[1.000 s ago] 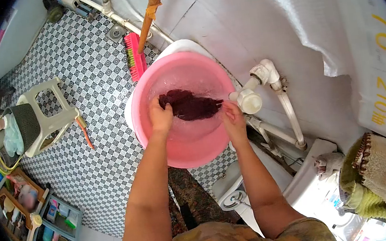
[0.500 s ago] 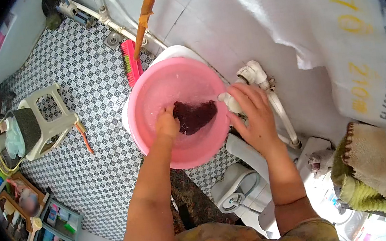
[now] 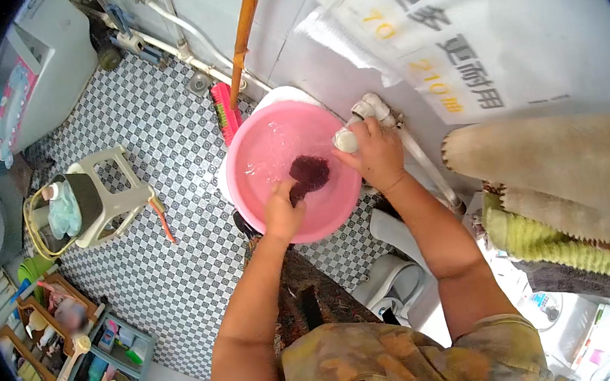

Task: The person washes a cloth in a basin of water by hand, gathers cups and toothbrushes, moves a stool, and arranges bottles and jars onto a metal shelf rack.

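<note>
A pink basin (image 3: pixel 249 213) with some water in it is in front of me. Over its near left side my left hand (image 3: pixel 283 212) is closed on one end of a wet dark maroon cloth (image 3: pixel 310 172); the rest of the cloth hangs bunched inside the basin. My right hand (image 3: pixel 378 153) grips a white shower head (image 3: pixel 345 140) at the basin's right rim, its face turned toward the cloth. What the basin stands on shows only as a white edge (image 3: pixel 285 95) behind it.
A pink brush (image 3: pixel 226 114) and a wooden pole (image 3: pixel 248 31) stand behind the basin. To the left is a pale plastic stool (image 3: pixel 116 183). White pipes (image 3: pixel 425 158) run along the right wall, near hanging towels (image 3: pixel 543 163) and a printed plastic sheet (image 3: pixel 453 38).
The maroon cloth has gone from spread out to bunched and narrower, lifted by my left hand. My right hand has closed more fully around the shower head. The camera view has shifted.
</note>
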Tool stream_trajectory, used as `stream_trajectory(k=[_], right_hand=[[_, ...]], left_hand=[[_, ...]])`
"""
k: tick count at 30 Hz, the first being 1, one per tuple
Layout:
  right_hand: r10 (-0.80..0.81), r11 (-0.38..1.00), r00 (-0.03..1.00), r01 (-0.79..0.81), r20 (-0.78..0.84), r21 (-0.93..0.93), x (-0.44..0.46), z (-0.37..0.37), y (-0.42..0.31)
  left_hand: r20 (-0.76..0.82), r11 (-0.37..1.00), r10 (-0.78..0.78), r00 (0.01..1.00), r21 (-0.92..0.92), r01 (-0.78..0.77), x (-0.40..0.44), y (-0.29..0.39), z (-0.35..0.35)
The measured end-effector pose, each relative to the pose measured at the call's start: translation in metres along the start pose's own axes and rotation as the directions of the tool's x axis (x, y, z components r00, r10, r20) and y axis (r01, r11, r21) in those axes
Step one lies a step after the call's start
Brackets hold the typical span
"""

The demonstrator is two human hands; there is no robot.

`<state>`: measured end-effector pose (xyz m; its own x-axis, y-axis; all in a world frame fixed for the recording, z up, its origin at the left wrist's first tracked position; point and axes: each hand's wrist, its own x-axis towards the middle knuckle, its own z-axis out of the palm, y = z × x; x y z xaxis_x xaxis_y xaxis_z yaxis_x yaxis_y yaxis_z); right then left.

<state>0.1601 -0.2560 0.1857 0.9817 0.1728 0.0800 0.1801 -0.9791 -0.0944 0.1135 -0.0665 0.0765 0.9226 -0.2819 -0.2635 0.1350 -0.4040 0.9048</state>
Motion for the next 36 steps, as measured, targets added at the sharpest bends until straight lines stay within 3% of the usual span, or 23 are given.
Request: stream_trajectory(k=[2,6,11,16,18,19,20,21,23,24,26,27,29,30,31,32,33,35,36], right_hand=[[0.101,0.994,0.990,-0.104,-0.098,-0.035,-0.004,0.008,-0.003],[0.284,0.959,0.950,-0.282,-0.129,0.034,-0.005,0.015,-0.017],[0.495,0.868,0.869,-0.492,-0.024,0.065,-0.005,0.006,-0.032],[0.428,0.899,0.896,-0.408,-0.116,0.158,-0.023,-0.008,-0.033],[0.415,0.898,0.898,-0.377,-0.146,0.228,-0.042,-0.004,-0.035],[0.447,0.804,0.893,-0.428,0.055,0.414,-0.059,0.019,-0.033],[0.424,0.665,0.869,-0.489,0.254,0.564,-0.071,0.030,-0.034],[0.432,0.660,0.867,-0.492,0.249,0.568,-0.077,0.021,-0.042],[0.218,0.682,0.845,-0.489,0.488,0.543,-0.081,-0.004,-0.063],[0.222,0.679,0.848,-0.489,0.482,0.547,-0.084,-0.001,-0.069],[0.186,0.552,0.934,-0.355,0.304,0.754,-0.086,0.018,-0.077],[0.189,0.548,0.935,-0.353,0.299,0.758,-0.084,0.027,-0.081],[0.237,0.604,0.969,-0.204,0.071,0.770,-0.079,0.039,-0.084],[0.237,0.603,0.969,-0.204,0.071,0.771,-0.076,0.035,-0.084],[0.275,0.288,0.934,-0.306,0.228,0.907,-0.073,0.030,-0.082],[0.253,-0.061,0.887,-0.385,0.387,0.921,-0.070,0.025,-0.080],[0.250,-0.060,0.886,-0.387,0.389,0.920,-0.066,0.009,-0.078],[0.219,-0.095,0.759,-0.609,0.614,0.787,-0.057,-0.024,-0.072],[0.252,-0.113,0.805,-0.527,0.537,0.843,-0.058,-0.018,-0.068]], left_hand=[[-0.013,0.998,0.056,0.998,0.017,-0.056,-0.005,0.010,-0.005],[-0.040,0.992,0.119,0.992,-0.036,-0.120,-0.017,0.030,-0.011],[0.007,0.991,0.136,0.991,-0.011,-0.136,-0.031,0.056,-0.023],[0.092,0.983,0.182,0.979,-0.024,-0.181,-0.041,0.087,-0.046],[0.056,0.985,0.133,0.990,-0.122,-0.125,-0.044,0.096,-0.053],[0.065,0.985,0.139,0.988,-0.112,-0.131,-0.045,0.099,-0.058],[0.143,0.971,0.024,0.989,-0.238,0.011,-0.044,0.103,-0.063],[0.232,0.923,-0.080,0.969,-0.349,0.159,-0.043,0.108,-0.067],[0.286,0.910,-0.069,0.956,-0.375,0.178,-0.044,0.127,-0.077],[0.297,0.880,-0.061,0.953,-0.435,0.192,-0.044,0.130,-0.079],[0.363,0.797,-0.075,0.929,-0.538,0.275,-0.046,0.152,-0.089],[0.364,0.802,-0.074,0.928,-0.532,0.273,-0.044,0.154,-0.090],[0.368,0.613,-0.006,0.930,-0.733,0.294,-0.038,0.157,-0.093],[0.334,0.587,-0.012,0.942,-0.760,0.277,-0.037,0.160,-0.095],[0.333,0.487,-0.024,0.943,-0.820,0.302,-0.037,0.162,-0.100],[0.275,0.449,-0.113,0.955,-0.843,0.296,-0.034,0.163,-0.101],[0.217,0.411,-0.204,0.954,-0.866,0.285,-0.032,0.163,-0.102],[0.161,0.371,-0.205,0.965,-0.900,0.229,-0.019,0.138,-0.106],[0.152,0.423,-0.214,0.965,-0.876,0.232,-0.016,0.130,-0.108]])
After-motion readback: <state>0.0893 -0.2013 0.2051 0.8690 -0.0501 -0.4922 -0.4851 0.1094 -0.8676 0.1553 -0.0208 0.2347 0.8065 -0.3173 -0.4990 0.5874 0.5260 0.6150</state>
